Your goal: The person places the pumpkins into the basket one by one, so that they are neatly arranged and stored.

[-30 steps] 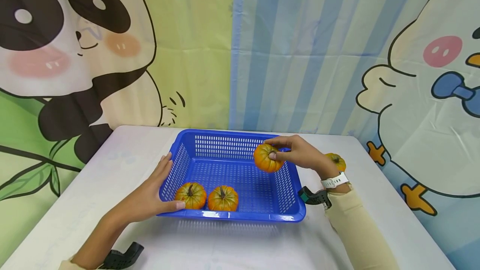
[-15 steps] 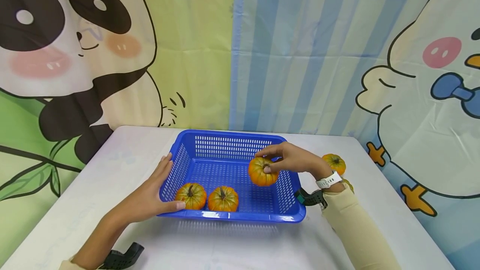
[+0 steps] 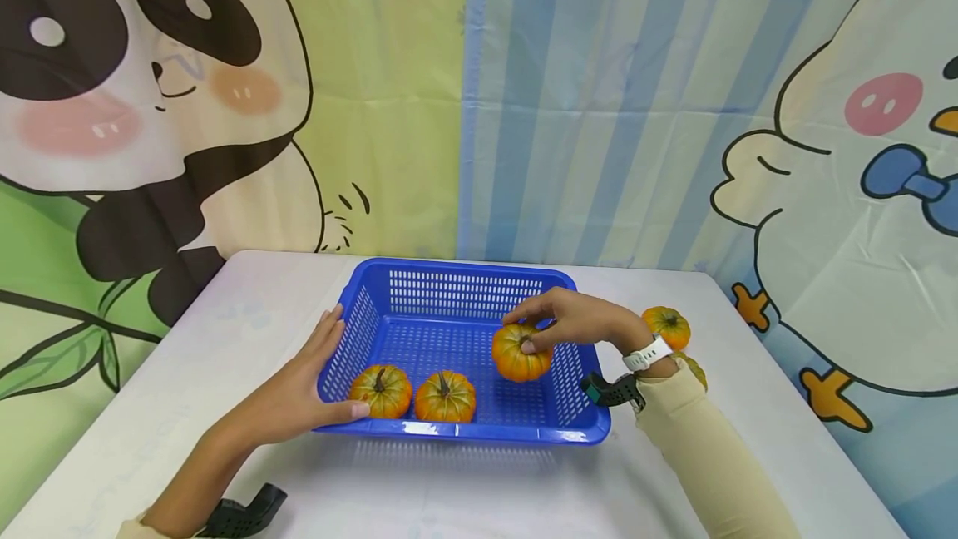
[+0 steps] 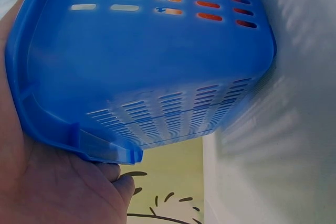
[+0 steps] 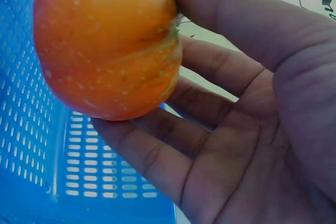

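Note:
My right hand (image 3: 572, 321) holds a small orange pumpkin (image 3: 516, 360), thumb by its stem and fingers around its far side. The pumpkin is inside the blue plastic basket (image 3: 494, 432), toward the right wall. In the right wrist view the pumpkin (image 5: 110, 45) fills the upper left, over the basket's slotted wall. My left hand (image 3: 299, 393) rests against the basket's left side, fingers straight along the rim and thumb over the near corner. Two more pumpkins, one at the left corner (image 3: 382, 392) and one beside it (image 3: 445, 397), sit along the near wall inside.
Right of the basket on the white table (image 3: 254, 314) lies another pumpkin (image 3: 668, 326), with one more (image 3: 692, 368) partly hidden by the right forearm. A printed cartoon curtain (image 3: 539, 106) hangs behind the table.
The right hand has moved down and slightly left, lowering its pumpkin deeper into the basket. The pumpkins on the right table show more now. The left hand and basket have stayed put.

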A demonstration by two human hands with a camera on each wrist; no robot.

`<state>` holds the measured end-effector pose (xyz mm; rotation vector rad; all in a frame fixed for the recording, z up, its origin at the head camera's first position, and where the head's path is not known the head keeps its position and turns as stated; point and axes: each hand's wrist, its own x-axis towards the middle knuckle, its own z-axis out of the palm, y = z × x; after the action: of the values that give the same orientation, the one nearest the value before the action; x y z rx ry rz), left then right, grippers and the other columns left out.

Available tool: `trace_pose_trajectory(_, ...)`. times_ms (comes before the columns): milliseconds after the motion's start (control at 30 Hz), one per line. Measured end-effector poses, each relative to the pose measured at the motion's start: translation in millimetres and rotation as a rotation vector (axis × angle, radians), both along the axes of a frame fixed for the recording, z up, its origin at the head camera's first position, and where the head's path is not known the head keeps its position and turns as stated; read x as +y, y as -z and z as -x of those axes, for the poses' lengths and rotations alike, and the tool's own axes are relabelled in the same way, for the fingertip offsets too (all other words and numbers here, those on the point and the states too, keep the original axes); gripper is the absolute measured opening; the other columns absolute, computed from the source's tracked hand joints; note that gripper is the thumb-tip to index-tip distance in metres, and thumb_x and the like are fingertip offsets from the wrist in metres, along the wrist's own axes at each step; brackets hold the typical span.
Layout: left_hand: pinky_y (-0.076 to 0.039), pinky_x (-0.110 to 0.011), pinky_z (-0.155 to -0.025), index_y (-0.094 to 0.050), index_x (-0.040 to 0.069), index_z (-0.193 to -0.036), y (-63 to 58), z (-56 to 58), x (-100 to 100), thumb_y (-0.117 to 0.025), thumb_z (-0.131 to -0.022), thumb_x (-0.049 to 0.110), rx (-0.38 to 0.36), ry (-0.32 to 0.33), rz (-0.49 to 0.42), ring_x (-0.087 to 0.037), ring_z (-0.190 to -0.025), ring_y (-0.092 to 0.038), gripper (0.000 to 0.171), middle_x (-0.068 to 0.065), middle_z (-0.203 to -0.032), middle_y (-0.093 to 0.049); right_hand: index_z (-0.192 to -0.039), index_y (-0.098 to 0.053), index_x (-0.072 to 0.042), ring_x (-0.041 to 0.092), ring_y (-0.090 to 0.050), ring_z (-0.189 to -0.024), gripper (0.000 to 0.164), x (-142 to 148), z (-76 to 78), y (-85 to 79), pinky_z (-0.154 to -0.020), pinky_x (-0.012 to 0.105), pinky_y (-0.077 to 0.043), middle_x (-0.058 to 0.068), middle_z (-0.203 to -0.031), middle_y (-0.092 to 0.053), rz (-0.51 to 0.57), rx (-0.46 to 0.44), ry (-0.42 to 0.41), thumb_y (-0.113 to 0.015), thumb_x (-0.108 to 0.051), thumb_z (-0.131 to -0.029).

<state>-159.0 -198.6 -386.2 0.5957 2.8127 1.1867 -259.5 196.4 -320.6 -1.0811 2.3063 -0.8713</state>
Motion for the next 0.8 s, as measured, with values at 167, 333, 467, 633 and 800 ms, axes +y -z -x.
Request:
trace_pose_trajectory(167,-0.013,-0.073,-0.104,-0.004,0.003,-0.155,-0.6,0.0,-0.1,-0.079,-0.077,0.045,-0.004,-0.003,0.003,-0.039,-0.146,0.007,0.117,-0.006,-0.162,0.012,-0.130,-0.063,-0.007,0.020,-0.062,-0.108,0.044,-4.1,-0.2,-0.8,-0.090,0.031,-0.052,0.002,-0.121,-0.065,-0.048,-0.015,-0.017,-0.072,-0.023,-0.090)
trace_pose_trajectory(333,-0.013,-0.073,-0.103,-0.003,0.003,-0.155,-0.5,0.1,0.2,-0.079,-0.077,0.046,-0.011,-0.007,0.007,-0.039,-0.146,0.006,0.117,-0.006,-0.162,0.012,-0.129,-0.064,-0.010,0.019,-0.063,-0.107,0.042,-7.0,1.3,0.4,-0.090,0.030,-0.052,0.001,-0.120,-0.066,-0.077,-0.018,-0.032,-0.072,-0.024,-0.090)
trace_pose_trajectory(467,-0.013,-0.073,-0.104,-0.003,0.003,-0.156,-0.3,0.9,-0.2,-0.079,-0.077,0.045,0.001,0.000,0.005,-0.039,-0.146,0.007,0.117,-0.005,-0.162,0.012,-0.130,-0.063,-0.010,0.016,-0.063,-0.106,0.043,-9.0,1.7,0.7,-0.089,0.029,-0.052,-0.002,-0.121,-0.066,-0.100,-0.024,-0.035,-0.071,-0.026,-0.091)
trace_pose_trajectory(633,-0.013,-0.073,-0.104,-0.003,0.004,-0.156,0.7,1.9,-0.9,-0.079,-0.077,0.045,0.003,0.001,0.004,-0.038,-0.146,0.007,0.117,-0.005,-0.162,0.012,-0.132,-0.062,-0.007,0.011,-0.063,-0.104,0.046,-12.7,2.1,2.5,-0.090,0.026,-0.051,-0.006,-0.117,-0.067,-0.125,-0.059,-0.045,-0.071,-0.024,-0.091)
trace_pose_trajectory(800,-0.013,-0.073,-0.103,-0.002,0.004,-0.156,1.6,1.7,-1.2,-0.079,-0.077,0.045,0.000,0.000,0.002,-0.038,-0.146,0.007,0.117,-0.005,-0.162,0.012,-0.131,-0.063,-0.007,0.012,-0.063,-0.104,0.046,-18.8,1.4,4.3,-0.088,0.026,-0.052,-0.006,-0.117,-0.067,-0.167,-0.058,-0.043,-0.072,-0.024,-0.090)
